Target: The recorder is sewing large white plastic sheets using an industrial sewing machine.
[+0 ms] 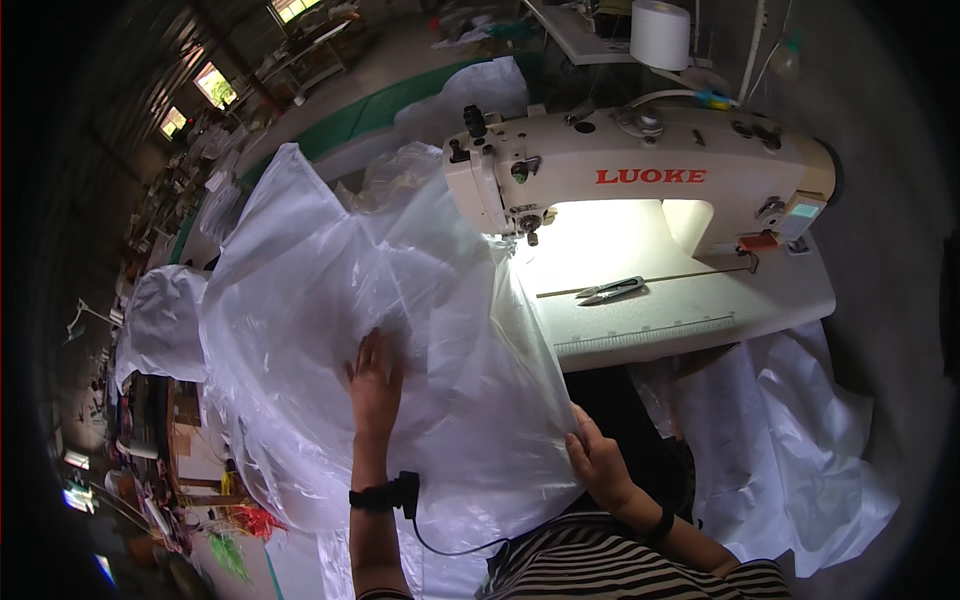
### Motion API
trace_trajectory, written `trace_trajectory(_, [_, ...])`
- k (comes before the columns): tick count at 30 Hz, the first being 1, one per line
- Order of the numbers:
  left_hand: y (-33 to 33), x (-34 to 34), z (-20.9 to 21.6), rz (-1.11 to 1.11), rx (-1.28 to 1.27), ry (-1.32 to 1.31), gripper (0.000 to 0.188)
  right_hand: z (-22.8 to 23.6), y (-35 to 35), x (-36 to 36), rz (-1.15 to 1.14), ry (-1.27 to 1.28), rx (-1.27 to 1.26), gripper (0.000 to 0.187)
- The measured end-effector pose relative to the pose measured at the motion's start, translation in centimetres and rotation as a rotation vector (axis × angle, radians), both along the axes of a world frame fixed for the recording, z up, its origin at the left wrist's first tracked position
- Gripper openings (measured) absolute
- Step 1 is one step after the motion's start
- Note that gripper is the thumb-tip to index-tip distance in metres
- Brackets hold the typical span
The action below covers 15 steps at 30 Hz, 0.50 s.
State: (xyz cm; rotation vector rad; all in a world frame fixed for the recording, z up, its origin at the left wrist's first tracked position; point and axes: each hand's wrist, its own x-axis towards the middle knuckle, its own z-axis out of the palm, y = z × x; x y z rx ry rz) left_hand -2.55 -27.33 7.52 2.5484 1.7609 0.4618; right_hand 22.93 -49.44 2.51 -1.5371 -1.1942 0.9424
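The left hand [375, 385] lies flat, fingers spread apart, palm down on a large sheet of thin translucent white plastic film [330, 300]. The film is glossy, creased and billowing, heaped ahead of and to both sides of this hand and running up to the needle end of the sewing machine [640, 175]. The right hand [600, 462] is closed on the near edge of the same film, fingers curled over a fold, pinching it just in front of the person's striped top.

Ahead of the right hand stands the cream-coloured sewing machine, smooth enamelled metal with a long arm; a red label sits on its front face, and a small orange tab and pale screen at its far right end. Under its arm the white table [700, 300] is brightly lit, with a printed ruler strip along its near edge. A pair of small metal thread snips [610, 290] lies on it, beyond the right hand. A white cone of thread [660, 33] stands behind the machine. More white sheeting [800, 440] hangs to the right of the right hand.
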Motion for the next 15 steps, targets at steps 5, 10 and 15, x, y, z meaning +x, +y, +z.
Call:
trace_trajectory(5, [-2.9,5.5,0.7,-0.377,0.095,-0.009,0.053,-0.2,-0.2,0.0,0.057,-0.304,0.073,0.056])
trace_trajectory(10, [-1.8,6.0,-0.6,-0.076,-0.127,0.011,0.060,-0.6,-1.5,-0.2,0.117,-0.549,0.012,0.062])
trace_trajectory(15, [0.1,3.8,-2.5,-0.051,-0.148,0.067,0.062,-0.6,-0.6,-2.0,0.254,-0.695,0.038,0.071])
